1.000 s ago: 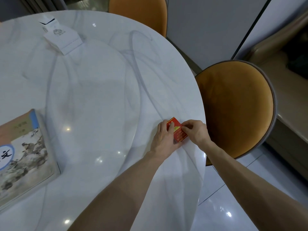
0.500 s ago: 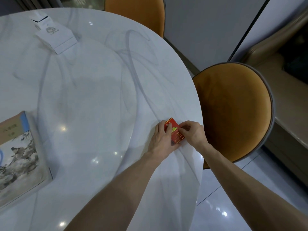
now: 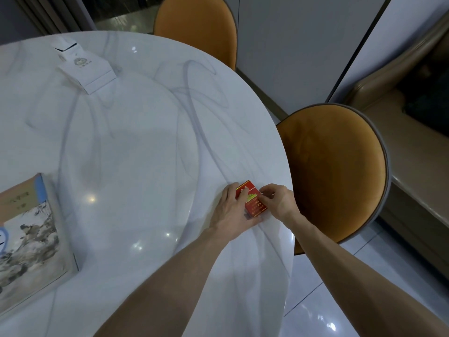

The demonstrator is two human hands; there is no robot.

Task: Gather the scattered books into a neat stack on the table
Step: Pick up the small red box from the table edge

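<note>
**Both hands closing on the small red book at the table edge**

Nearest the small red book (image 3: 252, 203), the left hand (image 3: 233, 212) is lying over its left side with the index finger reaching across the cover, fingers partly curled and pressing down rather than wrapped around it. The right hand (image 3: 277, 203) is pinching the book's right edge between thumb and fingertips, its grip narrowed onto that edge. Whether the book is lifting off the table (image 3: 145, 147) or lying flat cannot be told; it is sitting just inside the table's rim, close to the orange chair (image 3: 335, 171) on its right.

The red book is looking light, stiff and glossy, so it will probably be sliding easily on the polished marble. Taking it by the two long edges, thumb on one side and fingers on the other, seems the surest hold; a one-edge pinch risks the cover opening.

Well to the left of the red book, the large book with the painted cover (image 3: 29, 239) is resting flat at the picture's edge, thick and likely heavy, better as the base of the stack and gripped under its spine side.

Farther off, beyond and left of the red book, a white box (image 3: 85, 66) is standing apart, with a second orange chair (image 3: 196, 27) behind the table.
</note>
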